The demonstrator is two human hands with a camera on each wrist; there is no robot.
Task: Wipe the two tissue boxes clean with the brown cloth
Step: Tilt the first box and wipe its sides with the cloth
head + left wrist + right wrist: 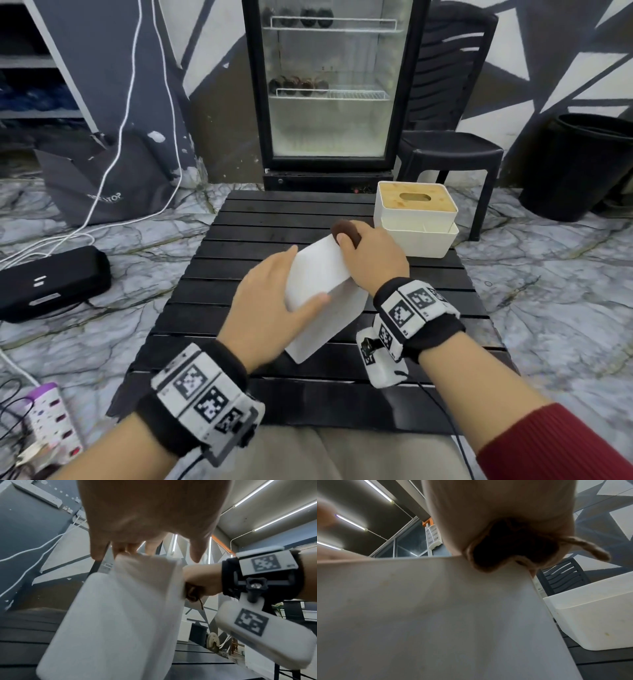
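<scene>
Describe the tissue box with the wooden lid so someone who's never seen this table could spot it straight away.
Start at the black slatted table in front of the glass-door fridge, and go to its far right corner. The tissue box there stands upright, untouched; unlike the plain white box tilted between the hands, it has a light wooden lid with an oval slot.

A low black slatted table (274, 219) stands on a grey marble-patterned floor (548, 274). Behind it is a glass-door fridge (330, 85) with wire shelves, set against a wall (565, 51) painted in grey and white triangles. A black plastic chair (452, 102) stands right of the fridge, and a black bin (579, 164) beyond it. White cables (126, 102) hang down the left wall. Long tube lights (274, 515) run across the ceiling.
</scene>
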